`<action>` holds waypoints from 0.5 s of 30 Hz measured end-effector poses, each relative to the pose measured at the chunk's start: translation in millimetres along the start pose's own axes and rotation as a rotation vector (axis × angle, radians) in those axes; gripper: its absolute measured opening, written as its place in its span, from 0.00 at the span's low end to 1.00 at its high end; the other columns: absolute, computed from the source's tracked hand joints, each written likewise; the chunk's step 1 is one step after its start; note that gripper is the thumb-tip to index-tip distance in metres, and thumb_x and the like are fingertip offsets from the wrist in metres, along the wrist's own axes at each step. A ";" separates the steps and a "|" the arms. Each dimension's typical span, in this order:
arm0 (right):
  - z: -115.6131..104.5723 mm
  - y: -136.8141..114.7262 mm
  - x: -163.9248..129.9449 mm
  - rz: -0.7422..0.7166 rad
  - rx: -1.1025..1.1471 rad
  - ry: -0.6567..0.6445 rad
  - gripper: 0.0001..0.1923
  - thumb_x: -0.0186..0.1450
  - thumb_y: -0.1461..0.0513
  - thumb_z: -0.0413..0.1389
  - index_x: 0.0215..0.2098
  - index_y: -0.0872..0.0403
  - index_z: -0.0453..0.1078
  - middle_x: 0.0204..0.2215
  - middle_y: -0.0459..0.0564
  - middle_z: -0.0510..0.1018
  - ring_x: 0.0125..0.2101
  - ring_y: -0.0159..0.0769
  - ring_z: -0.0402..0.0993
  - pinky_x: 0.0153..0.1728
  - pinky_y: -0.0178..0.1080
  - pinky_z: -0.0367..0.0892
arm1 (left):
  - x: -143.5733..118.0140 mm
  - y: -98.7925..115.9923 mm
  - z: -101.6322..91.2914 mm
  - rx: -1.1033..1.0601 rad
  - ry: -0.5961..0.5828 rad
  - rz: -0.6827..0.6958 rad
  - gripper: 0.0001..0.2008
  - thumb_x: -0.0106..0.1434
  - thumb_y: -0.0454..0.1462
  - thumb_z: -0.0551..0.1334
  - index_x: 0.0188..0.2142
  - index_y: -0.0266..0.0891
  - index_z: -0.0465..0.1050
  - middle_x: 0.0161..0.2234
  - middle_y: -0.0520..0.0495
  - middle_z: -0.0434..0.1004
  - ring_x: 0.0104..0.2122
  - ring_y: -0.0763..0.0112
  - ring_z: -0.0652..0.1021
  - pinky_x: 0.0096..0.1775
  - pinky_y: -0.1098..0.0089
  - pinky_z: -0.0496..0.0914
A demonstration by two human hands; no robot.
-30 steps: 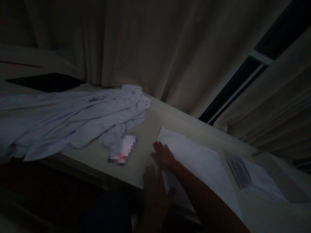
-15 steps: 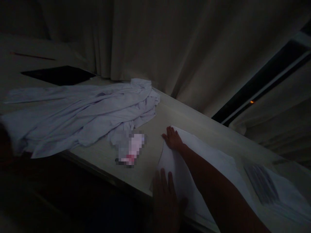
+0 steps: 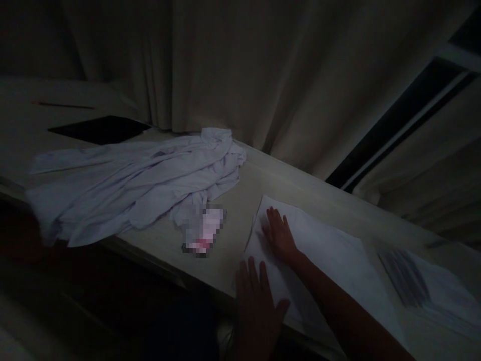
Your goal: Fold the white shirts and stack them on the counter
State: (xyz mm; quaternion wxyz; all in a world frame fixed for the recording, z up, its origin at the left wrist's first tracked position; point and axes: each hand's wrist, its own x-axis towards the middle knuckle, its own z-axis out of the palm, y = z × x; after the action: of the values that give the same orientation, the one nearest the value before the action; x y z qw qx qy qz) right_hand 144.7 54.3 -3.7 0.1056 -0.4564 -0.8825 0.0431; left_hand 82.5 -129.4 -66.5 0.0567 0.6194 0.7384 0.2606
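Observation:
A white cloth point(image 3: 330, 255), smooth and apparently folded, lies flat on the pale table; its exact kind cannot be told in the dim light. My right hand point(image 3: 278, 233) is on its upper left part, palm down with fingers stretched out. Nearer to me, my left hand point(image 3: 259, 293) rests at the cloth's left front edge, fingers extended and thumb out to the right. Neither hand grips anything. To the left, a crumpled pale garment point(image 3: 150, 185) is spread over the table, with long loose folds.
A pixelated pink and white item point(image 3: 210, 228) lies by the garment. Behind it are a flat black object point(image 3: 99, 129) and a thin stick point(image 3: 65, 105). At right sits a folded white and grey stack point(image 3: 417, 286). Curtains point(image 3: 225, 65) hang along the table's back edge.
My right hand has slid from the cloth's far left corner toward the right and nearer, uncovering that corner. My left hand stays in nearly the same place. The view has shifted slightly.

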 end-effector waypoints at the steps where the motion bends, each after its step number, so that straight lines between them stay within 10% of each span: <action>1: -6.0 3.2 -29.0 -0.009 -0.027 0.004 0.32 0.73 0.49 0.33 0.71 0.52 0.37 0.69 0.49 0.40 0.68 0.44 0.30 0.65 0.56 0.34 | 0.3 1.4 -2.5 0.004 0.007 0.001 0.50 0.54 0.64 0.54 0.66 0.36 0.50 0.68 0.32 0.43 0.67 0.38 0.43 0.61 0.39 0.47; 7: -15.9 58.8 -170.7 0.198 -0.181 -0.069 0.30 0.71 0.47 0.38 0.69 0.44 0.46 0.69 0.46 0.42 0.68 0.47 0.34 0.64 0.59 0.42 | 23.7 19.6 -20.8 0.046 0.027 0.113 0.43 0.61 0.58 0.51 0.66 0.30 0.51 0.68 0.31 0.41 0.67 0.44 0.45 0.63 0.44 0.48; 15: -12.3 65.2 -200.3 0.281 -0.112 -0.039 0.31 0.71 0.44 0.36 0.69 0.43 0.46 0.69 0.46 0.43 0.68 0.46 0.35 0.64 0.59 0.40 | 50.8 1.4 -9.4 0.159 -0.005 0.235 0.40 0.64 0.55 0.47 0.65 0.28 0.51 0.67 0.31 0.48 0.67 0.52 0.50 0.64 0.52 0.47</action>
State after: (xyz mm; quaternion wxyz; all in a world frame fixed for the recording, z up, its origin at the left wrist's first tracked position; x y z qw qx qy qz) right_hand 311.9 -71.3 -32.4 0.0556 -0.5796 -0.8129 0.0173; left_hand 68.4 -84.2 -45.6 -0.0217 0.7049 0.6788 0.2046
